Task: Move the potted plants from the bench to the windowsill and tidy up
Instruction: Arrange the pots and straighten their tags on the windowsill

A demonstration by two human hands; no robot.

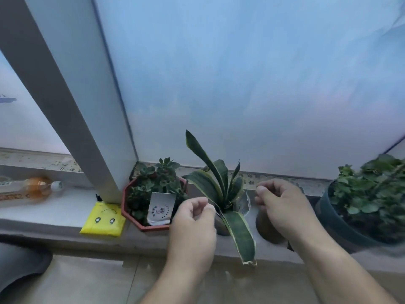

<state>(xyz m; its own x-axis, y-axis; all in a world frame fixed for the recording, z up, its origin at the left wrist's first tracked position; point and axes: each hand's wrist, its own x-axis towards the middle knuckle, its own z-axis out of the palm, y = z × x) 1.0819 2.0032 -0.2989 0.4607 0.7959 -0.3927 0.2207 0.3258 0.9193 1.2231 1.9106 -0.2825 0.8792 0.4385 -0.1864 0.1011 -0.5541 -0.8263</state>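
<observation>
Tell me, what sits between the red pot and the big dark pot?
In the head view, the snake plant, with both hands either side of it.

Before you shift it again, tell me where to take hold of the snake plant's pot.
Grip the snake plant's pot low on its side walls with both hands, from left and right, roughly where the left hand and right hand are now. The stiff leaves fan upward and one droops over the front edge, so the top and front are blocked.

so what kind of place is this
Probably a home or office window ledge indoors: a stone sill under frosted panes, potted plants lined along it, like the snake plant, and a tiled floor below.
</observation>
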